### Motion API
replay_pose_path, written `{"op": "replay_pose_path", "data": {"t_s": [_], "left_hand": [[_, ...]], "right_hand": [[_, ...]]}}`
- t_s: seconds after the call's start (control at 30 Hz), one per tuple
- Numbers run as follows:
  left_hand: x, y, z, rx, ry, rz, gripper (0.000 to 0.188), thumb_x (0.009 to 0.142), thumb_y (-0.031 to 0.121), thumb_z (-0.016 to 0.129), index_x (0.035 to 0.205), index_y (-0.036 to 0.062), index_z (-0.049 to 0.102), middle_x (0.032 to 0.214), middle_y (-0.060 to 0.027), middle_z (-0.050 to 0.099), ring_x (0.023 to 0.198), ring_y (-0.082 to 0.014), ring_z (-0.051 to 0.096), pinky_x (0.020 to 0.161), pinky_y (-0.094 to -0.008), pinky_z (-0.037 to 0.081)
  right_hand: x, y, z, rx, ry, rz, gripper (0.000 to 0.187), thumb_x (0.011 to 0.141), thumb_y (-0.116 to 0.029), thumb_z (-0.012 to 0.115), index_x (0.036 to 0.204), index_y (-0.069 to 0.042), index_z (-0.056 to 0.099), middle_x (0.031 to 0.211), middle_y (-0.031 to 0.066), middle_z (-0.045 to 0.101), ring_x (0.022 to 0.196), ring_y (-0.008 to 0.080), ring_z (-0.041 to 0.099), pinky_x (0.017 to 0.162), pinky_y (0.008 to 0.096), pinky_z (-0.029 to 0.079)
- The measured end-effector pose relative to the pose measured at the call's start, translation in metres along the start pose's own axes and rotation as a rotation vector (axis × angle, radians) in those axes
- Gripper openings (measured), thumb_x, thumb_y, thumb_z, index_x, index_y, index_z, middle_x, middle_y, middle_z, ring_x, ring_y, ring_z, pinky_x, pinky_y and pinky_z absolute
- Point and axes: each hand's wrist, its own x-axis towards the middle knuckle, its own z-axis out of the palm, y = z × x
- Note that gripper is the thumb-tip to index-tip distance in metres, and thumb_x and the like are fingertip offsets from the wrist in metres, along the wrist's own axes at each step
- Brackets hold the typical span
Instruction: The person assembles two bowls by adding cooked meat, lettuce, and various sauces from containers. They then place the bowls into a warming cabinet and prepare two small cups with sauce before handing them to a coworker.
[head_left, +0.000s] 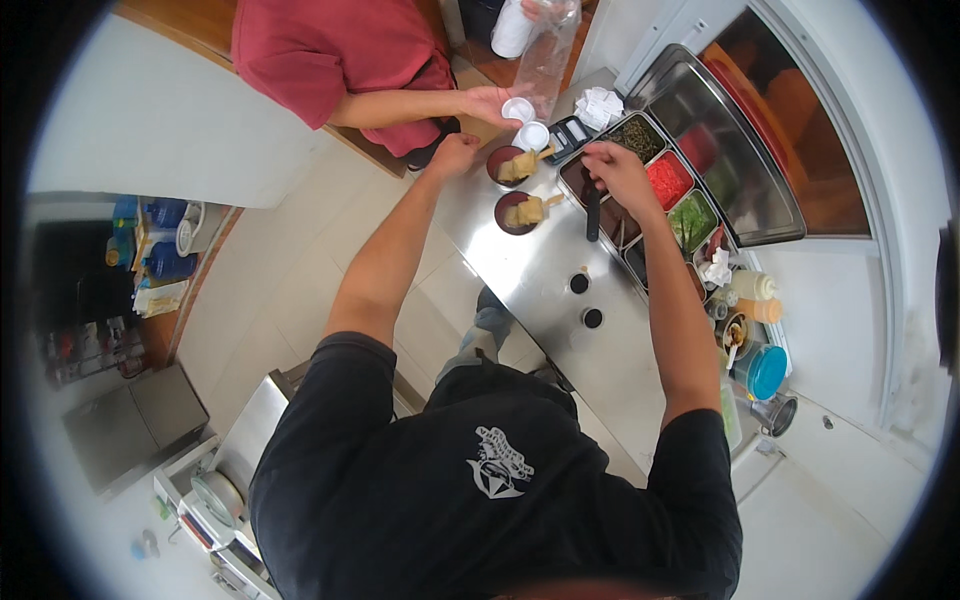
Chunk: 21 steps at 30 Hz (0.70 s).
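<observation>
Two bowls filled, toppings in hand

Both dark bowls, the far bowl [512, 164] and the near bowl [520, 212], already carry tan food on the steel tabletop [545, 275]; I judge garnish is left to add. My right hand [618, 170], at 1 o'clock, dips curled into a topping tray [668, 180], fingers together; what they pinch I cannot tell. My left hand [455, 153], at 12, rests closed beside the far bowl. A co-worker's hand [490, 103] holds small white cups [525, 122] just beyond.
</observation>
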Motion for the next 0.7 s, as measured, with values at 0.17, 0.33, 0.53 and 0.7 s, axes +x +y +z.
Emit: {"op": "replay_pose_path", "data": {"t_s": [0.17,0.33,0.53,0.7], "left_hand": [[0.019,0.001,0.012,-0.110,-0.084,0.018,0.033,0.092,0.011,0.054,0.118,-0.0053,0.063,0.096,-0.0087,0.068,0.079,-0.0144,0.061,0.073,-0.0300,0.050],[0.031,0.007,0.019,-0.246,-0.255,0.031,0.027,0.093,0.012,0.053,0.114,-0.0021,0.062,0.095,-0.0051,0.064,0.080,-0.0146,0.059,0.075,-0.0300,0.050],[0.043,0.026,0.017,-0.548,-0.417,-0.178,0.034,0.093,0.019,0.055,0.124,0.0058,0.056,0.111,-0.0019,0.060,0.091,-0.0149,0.058,0.078,-0.0319,0.050],[0.048,0.033,0.014,-0.552,-0.478,-0.151,0.038,0.092,0.026,0.055,0.127,0.0102,0.057,0.120,0.0000,0.059,0.099,-0.0139,0.056,0.084,-0.0322,0.048]], "right_hand": [[0.076,0.006,0.028,-0.090,0.037,0.120,0.040,0.086,-0.020,0.072,0.119,0.001,0.062,0.097,0.0081,0.066,0.082,0.0142,0.063,0.068,0.0277,0.054],[0.101,0.019,0.033,-0.109,-0.066,0.153,0.033,0.083,-0.016,0.075,0.110,0.001,0.067,0.093,0.0084,0.068,0.077,0.0138,0.065,0.065,0.0271,0.056],[0.116,0.031,0.039,0.000,0.009,0.200,0.024,0.083,-0.012,0.075,0.102,0.002,0.069,0.082,0.0069,0.068,0.066,0.0124,0.064,0.059,0.0263,0.058],[0.118,0.031,0.054,-0.049,0.035,0.224,0.025,0.083,-0.011,0.074,0.103,0.004,0.067,0.080,0.0077,0.067,0.063,0.0129,0.064,0.055,0.0281,0.058]]}}
